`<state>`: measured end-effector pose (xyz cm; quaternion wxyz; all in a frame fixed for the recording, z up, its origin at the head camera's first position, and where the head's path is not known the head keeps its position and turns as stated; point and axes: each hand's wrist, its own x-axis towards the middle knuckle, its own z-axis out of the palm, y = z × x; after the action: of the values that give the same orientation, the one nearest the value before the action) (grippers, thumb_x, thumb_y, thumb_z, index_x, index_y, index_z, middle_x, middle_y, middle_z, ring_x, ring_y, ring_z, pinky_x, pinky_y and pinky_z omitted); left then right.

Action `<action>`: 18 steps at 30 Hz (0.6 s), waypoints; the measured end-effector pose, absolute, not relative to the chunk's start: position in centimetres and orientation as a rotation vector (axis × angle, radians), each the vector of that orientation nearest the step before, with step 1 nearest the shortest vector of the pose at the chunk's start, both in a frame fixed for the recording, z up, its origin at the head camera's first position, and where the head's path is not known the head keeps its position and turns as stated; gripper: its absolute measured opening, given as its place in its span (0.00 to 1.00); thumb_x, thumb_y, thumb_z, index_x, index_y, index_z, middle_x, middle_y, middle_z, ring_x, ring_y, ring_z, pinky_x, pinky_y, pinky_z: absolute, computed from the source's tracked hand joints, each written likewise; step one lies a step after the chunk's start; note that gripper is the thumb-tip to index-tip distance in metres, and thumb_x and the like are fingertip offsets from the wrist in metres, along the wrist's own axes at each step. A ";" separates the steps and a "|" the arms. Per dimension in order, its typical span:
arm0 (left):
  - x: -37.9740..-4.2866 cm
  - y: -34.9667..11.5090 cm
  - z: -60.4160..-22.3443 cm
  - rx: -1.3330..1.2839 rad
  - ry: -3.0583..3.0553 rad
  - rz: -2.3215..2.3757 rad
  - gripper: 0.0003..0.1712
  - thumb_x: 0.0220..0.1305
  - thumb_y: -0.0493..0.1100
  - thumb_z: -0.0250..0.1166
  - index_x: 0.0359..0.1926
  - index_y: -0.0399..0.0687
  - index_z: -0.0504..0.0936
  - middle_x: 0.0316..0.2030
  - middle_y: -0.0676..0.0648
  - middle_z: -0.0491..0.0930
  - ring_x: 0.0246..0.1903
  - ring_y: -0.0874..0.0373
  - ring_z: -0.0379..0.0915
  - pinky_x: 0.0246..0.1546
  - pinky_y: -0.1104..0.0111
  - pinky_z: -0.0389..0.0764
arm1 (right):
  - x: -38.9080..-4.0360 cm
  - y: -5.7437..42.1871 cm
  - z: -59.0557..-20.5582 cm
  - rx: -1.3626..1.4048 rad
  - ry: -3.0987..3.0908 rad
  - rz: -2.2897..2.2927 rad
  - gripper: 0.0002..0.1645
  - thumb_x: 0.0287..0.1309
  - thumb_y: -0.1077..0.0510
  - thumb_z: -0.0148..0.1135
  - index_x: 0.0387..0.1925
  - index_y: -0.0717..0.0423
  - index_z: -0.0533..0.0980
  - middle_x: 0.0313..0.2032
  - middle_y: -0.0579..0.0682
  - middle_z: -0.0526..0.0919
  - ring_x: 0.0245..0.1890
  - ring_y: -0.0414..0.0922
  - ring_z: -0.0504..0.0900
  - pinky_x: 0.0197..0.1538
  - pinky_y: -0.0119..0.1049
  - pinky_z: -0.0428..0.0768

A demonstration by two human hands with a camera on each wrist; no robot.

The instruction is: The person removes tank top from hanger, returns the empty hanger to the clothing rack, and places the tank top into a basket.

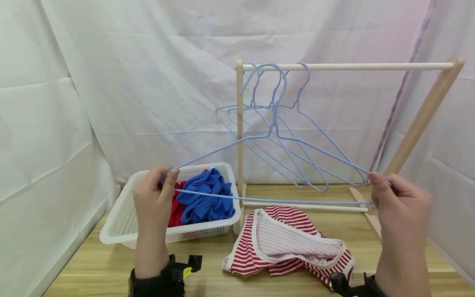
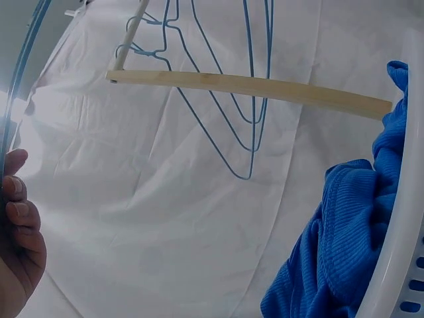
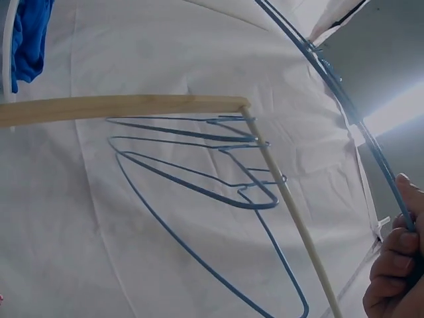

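Note:
Held up in front of the rack is a light blue clothes hanger, its hook pointing upward. My left hand grips its left corner between thumb and fingers, and my right hand grips the right corner. In the left wrist view, the curled fingers of the left hand show at the left edge beside the hanger. The right wrist view has the right hand round the hanger at the right edge. Below the hanger, a red-and-white striped garment with white trim lies on the wooden table.
A wooden rack with a white rail stands behind, several blue hangers hanging near its left post. At the left, a white basket holds blue cloth and red cloth. White sheeting encloses the table.

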<state>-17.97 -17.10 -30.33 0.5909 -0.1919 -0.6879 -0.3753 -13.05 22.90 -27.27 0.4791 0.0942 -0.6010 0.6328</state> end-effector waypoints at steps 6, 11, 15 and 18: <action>-17.8 -16.9 -30.1 -0.476 -1.606 -0.881 0.03 0.53 0.38 0.65 0.28 0.43 0.79 0.12 0.53 0.67 0.13 0.66 0.58 0.12 0.76 0.60 | -14.0 24.5 -27.6 0.333 -1.189 1.685 0.17 0.41 0.73 0.64 0.13 0.81 0.65 0.07 0.51 0.65 0.11 0.41 0.56 0.15 0.27 0.52; -17.7 -16.9 -30.0 -0.464 -1.607 -0.899 0.04 0.55 0.39 0.63 0.28 0.42 0.79 0.12 0.52 0.68 0.13 0.67 0.58 0.12 0.77 0.59 | -14.9 25.7 -27.8 0.375 -0.989 1.685 0.20 0.40 0.72 0.66 0.12 0.84 0.63 0.05 0.54 0.65 0.08 0.40 0.54 0.12 0.26 0.49; -17.9 -16.8 -30.1 -0.485 -1.608 -0.912 0.03 0.55 0.37 0.62 0.27 0.41 0.78 0.13 0.51 0.68 0.13 0.67 0.58 0.11 0.76 0.59 | -15.3 26.3 -27.9 0.318 -0.893 1.633 0.26 0.40 0.70 0.67 0.10 0.85 0.60 0.05 0.54 0.62 0.07 0.40 0.53 0.11 0.25 0.48; -18.0 -16.7 -30.2 -0.505 -1.629 -0.916 0.03 0.55 0.36 0.62 0.27 0.42 0.78 0.13 0.52 0.68 0.14 0.66 0.59 0.11 0.75 0.60 | -15.3 26.6 -27.9 0.191 -0.838 1.619 0.30 0.38 0.68 0.69 0.08 0.83 0.57 0.05 0.53 0.60 0.08 0.40 0.53 0.12 0.25 0.50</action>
<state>-18.03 -16.71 -30.20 0.5670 -0.2150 -0.6932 -0.3896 -15.34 26.65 -27.91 0.6087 0.0827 -0.3628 0.7008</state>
